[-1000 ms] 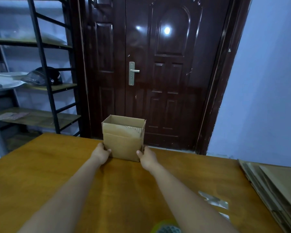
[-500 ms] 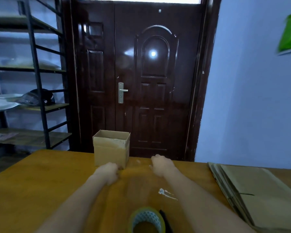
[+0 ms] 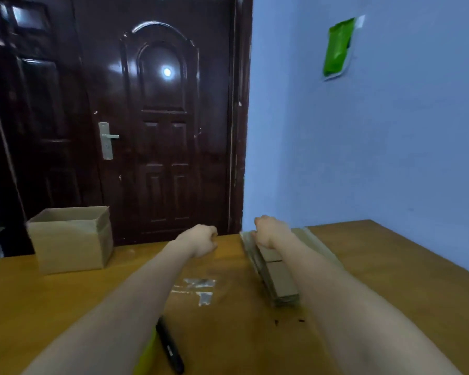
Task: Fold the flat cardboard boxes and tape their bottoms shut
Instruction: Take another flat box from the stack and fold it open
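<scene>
Already over the stack of flat boxes [image 3: 278,277] at table's [image 3: 390,266] right side – right hand [image 3: 268,230] curled, grip on top sheet unclear; left hand [image 3: 201,239] loosely curled, holding nothing. Probably light, stiff, edge-bendable – best pinched at near edge. Folded box [image 3: 71,239] standing far left.
</scene>
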Available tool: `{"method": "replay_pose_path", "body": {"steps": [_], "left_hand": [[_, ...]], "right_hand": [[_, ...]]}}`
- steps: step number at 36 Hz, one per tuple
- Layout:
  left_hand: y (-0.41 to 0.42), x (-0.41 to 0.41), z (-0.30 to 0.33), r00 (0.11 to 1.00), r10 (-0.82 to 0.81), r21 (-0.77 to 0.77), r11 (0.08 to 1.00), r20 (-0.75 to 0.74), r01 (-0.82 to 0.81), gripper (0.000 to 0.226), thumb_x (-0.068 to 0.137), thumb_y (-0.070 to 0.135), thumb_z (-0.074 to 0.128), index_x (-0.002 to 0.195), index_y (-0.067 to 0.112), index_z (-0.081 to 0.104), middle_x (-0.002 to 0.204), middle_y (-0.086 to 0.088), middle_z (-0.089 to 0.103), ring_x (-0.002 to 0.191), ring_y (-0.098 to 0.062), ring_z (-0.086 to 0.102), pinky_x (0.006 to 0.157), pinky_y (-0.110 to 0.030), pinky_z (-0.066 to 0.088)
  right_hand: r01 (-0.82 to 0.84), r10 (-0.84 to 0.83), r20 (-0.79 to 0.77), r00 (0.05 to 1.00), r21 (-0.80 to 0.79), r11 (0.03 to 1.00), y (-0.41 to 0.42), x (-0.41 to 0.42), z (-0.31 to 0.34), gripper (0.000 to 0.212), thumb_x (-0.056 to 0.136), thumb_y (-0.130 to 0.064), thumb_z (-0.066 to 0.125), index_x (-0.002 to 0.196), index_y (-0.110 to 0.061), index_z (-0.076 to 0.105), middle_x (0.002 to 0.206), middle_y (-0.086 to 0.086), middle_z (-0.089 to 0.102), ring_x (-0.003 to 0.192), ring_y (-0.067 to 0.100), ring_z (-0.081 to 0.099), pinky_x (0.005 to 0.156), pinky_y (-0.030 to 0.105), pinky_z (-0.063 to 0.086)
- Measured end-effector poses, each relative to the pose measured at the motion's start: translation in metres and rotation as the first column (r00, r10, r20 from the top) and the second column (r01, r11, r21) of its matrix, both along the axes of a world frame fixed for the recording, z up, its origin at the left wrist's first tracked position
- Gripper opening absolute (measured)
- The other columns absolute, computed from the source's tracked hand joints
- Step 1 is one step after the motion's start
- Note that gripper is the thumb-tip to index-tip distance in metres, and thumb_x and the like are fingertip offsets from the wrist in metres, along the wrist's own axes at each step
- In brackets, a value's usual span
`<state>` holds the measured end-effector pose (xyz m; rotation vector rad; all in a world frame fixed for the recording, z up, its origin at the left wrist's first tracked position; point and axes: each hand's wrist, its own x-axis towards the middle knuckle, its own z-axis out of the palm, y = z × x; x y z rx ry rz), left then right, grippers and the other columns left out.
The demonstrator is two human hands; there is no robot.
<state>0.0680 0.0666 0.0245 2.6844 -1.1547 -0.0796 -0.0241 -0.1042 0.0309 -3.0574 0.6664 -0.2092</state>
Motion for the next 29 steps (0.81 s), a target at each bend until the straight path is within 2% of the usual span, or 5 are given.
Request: {"method": "replay_pose_path", "body": {"steps": [6,13,16,24,29], "left_hand": [[-0.073,-0.044,-0.011,0.988,-0.154,0.026,0.988,-0.007,0.154,0.040,0.093,0.027,0.050,0.132,0.018,0.050,0.131,-0.006,0.054,0.115,-0.025,0.053,0.092,-0.035,0.046],[-0.106,-0.064,-0.038,0.992,-0.117,0.137,0.983,-0.043,0.122,0.034,0.098,0.030,0.042,0.127,0.014,0.050,0.115,-0.006,0.056,0.105,-0.023,0.055,0.082,-0.030,0.044],[-0.109,-0.064,-0.048,0.997,-0.065,0.091,0.993,-0.047,0.069,0.028,0.097,0.034,0.043,0.115,0.014,0.053,0.096,0.000,0.054,0.091,-0.018,0.056,0.073,-0.029,0.044],[-0.107,-0.070,-0.053,0.982,0.019,-0.105,0.994,-0.189,-0.039,0.022,0.096,0.036,0.047,0.088,0.016,0.049,0.075,0.002,0.049,0.071,-0.013,0.050,0.058,-0.025,0.038],[-0.111,-0.074,-0.036,0.953,0.027,-0.268,0.957,-0.302,-0.112,0.027,0.095,0.030,0.050,0.112,0.009,0.052,0.100,-0.007,0.057,0.089,-0.022,0.056,0.071,-0.031,0.045]], "right_hand": [[0.159,-0.156,-0.071,0.985,0.052,0.986,-0.064,-0.066,-0.010,0.039,0.096,-0.026,0.041,0.130,-0.008,0.047,0.132,0.011,0.049,0.119,0.030,0.049,0.090,0.037,0.043],[0.304,-0.290,-0.124,0.949,0.117,0.946,-0.103,-0.118,-0.033,0.042,0.096,-0.034,0.040,0.128,-0.009,0.050,0.128,0.012,0.053,0.115,0.030,0.052,0.091,0.039,0.045],[0.322,-0.304,-0.122,0.945,0.173,0.931,-0.109,-0.126,-0.045,0.047,0.096,-0.041,0.039,0.129,-0.009,0.049,0.128,0.011,0.054,0.114,0.030,0.053,0.092,0.039,0.046],[0.302,-0.308,-0.022,0.951,0.267,0.915,-0.106,-0.120,-0.055,0.045,0.097,-0.041,0.038,0.121,-0.005,0.051,0.120,0.013,0.057,0.107,0.031,0.056,0.085,0.038,0.047],[0.314,-0.392,0.137,0.910,0.391,0.865,-0.102,-0.112,-0.047,0.043,0.098,-0.036,0.035,0.121,-0.002,0.048,0.119,0.016,0.055,0.106,0.032,0.055,0.083,0.037,0.046]]}}
